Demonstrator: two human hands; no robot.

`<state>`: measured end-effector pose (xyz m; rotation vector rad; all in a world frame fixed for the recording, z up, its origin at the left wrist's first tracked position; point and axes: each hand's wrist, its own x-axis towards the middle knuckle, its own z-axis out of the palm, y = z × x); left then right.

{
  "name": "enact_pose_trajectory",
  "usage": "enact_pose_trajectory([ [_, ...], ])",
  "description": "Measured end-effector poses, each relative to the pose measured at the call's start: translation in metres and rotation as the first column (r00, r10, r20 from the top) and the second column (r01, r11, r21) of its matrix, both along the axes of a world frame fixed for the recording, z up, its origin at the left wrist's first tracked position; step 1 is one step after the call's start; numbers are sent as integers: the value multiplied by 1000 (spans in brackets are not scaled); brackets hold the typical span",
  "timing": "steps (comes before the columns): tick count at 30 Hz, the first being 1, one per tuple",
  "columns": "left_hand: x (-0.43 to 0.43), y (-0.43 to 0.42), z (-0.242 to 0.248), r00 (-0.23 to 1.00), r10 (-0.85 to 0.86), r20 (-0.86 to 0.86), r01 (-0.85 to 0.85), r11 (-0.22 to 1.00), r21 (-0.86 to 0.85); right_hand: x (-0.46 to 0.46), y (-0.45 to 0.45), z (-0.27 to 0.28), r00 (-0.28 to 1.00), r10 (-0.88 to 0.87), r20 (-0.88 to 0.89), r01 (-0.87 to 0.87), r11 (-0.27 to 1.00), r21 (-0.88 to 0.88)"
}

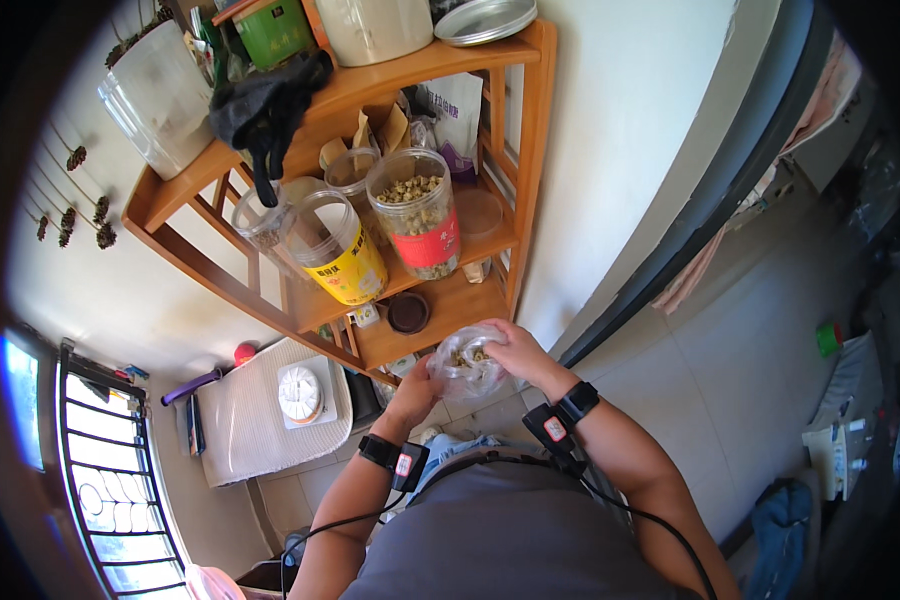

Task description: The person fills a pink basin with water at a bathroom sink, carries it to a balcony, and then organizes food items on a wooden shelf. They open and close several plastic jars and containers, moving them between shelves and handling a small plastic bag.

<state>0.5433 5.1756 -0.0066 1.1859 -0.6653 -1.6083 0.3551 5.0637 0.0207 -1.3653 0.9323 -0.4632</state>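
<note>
Between my two hands is a clear plastic bag [466,375] with small dried yellowish-green buds inside. My left hand [418,391] grips its left side, and my right hand [523,351] holds its upper right edge. Beyond the bag, on the middle shelf, stands a lidless clear jar with a red label [425,238], filled with similar dried buds. Beside it is a clear jar with a yellow label [345,262], its mouth uncovered. A round plastic lid [478,213] lies to the right of the red-labelled jar.
The wooden shelf rack [531,165] stands against the wall in front of me. Black gloves [266,112] hang over its top board, near a white tub [157,97] and a green tin [274,31]. A cloth-covered table [247,427] is at left. A doorway frame [667,247] rises at right.
</note>
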Motion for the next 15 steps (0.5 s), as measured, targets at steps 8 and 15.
enact_pose_trajectory([
  [8,-8,-8,13,994,13,-110,-5,997,74,11,6,-17,998,-26,-52,18,988,-152],
  [15,7,-6,-15,975,-22,220,4,997,81,-6,-7,-21,991,-116,-62,118,993,23],
])
